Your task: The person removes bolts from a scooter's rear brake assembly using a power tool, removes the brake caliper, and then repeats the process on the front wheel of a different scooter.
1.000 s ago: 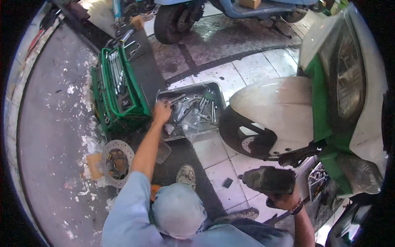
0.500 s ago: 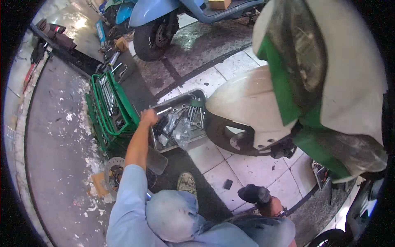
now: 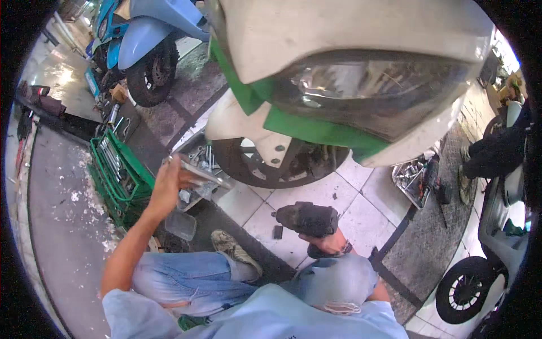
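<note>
My left hand (image 3: 167,186) is closed round a slim silver metal rod (image 3: 206,174), smeared by motion, that points to the right. It is above the near-left side of a metal tray (image 3: 193,204) of wrenches and loose parts, partly hidden by the hand and wheel. My right hand (image 3: 327,243) grips a black impact wrench (image 3: 307,218), held low over the tiles with its nose to the left. Ahead of it stands the front wheel (image 3: 271,172) of a white and green scooter (image 3: 361,34).
A green toolbox (image 3: 121,178) with several wrenches stands left of the tray. A clear plastic tub (image 3: 180,225) is near my left forearm. To the right lies another tool tray (image 3: 418,179). A blue scooter (image 3: 149,42) stands at the back left. A small dark block (image 3: 278,231) lies on the tiles.
My left hand has drawn back from the tray's edge toward me, carrying the silver rod. My right hand has raised the impact wrench. The view has swung to the right.
</note>
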Available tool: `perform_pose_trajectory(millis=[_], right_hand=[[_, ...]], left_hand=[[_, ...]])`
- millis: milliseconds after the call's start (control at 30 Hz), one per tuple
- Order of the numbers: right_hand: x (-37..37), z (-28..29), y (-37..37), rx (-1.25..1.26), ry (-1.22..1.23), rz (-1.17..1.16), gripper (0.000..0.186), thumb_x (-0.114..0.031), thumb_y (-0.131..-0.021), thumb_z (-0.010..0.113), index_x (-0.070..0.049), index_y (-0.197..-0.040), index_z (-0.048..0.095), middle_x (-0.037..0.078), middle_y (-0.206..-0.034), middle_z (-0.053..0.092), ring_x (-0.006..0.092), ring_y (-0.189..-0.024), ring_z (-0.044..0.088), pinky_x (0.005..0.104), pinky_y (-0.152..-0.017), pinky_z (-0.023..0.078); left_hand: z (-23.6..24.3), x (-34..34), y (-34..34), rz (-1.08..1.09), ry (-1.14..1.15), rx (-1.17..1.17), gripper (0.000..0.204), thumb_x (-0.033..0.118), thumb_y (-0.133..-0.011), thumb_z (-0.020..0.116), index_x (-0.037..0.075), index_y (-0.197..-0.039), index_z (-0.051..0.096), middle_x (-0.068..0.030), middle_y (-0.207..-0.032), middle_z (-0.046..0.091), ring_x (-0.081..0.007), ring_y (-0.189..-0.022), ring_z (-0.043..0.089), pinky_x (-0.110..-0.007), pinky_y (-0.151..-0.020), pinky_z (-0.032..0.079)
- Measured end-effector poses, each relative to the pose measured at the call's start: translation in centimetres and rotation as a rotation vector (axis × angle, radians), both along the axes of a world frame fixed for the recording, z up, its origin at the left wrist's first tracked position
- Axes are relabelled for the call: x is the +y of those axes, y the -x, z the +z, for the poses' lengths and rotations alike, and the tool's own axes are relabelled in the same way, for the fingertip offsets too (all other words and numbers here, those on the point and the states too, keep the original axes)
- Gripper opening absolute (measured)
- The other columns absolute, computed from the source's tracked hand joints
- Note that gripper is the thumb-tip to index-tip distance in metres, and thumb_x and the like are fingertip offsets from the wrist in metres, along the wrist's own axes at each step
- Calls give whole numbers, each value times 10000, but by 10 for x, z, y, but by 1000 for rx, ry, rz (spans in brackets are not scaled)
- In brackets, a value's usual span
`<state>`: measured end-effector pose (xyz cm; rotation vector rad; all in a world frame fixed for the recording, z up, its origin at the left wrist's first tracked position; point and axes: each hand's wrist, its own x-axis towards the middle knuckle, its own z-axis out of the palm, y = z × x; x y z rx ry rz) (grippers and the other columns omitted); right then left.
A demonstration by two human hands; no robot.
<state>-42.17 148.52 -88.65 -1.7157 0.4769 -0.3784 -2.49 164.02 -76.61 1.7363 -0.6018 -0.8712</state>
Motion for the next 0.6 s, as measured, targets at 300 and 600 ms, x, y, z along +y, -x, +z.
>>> perform_pose_trajectory(millis=[300, 600], right_hand=[[11, 0, 24, 16, 381, -313, 373, -100, -827, 685, -99, -1199, 711, 123, -1203, 694, 331, -1099, 658, 429, -951, 514], [17, -6, 82, 14, 400, -377, 374, -116, -791, 702, -80, -1163, 721, 110, -1084, 693, 308, -977, 664, 411, -847, 518]], left_hand=[[-122, -67, 181, 624, 161, 862, 422, 497, -1068, 410, 144, -917, 584, -12, -772, 586, -154, -650, 522, -329, -604, 449], [-98, -137, 244, 344, 167, 1329, 334, 340, -1021, 565, 128, -783, 468, 59, -581, 384, -62, -448, 332, -205, -442, 287]])
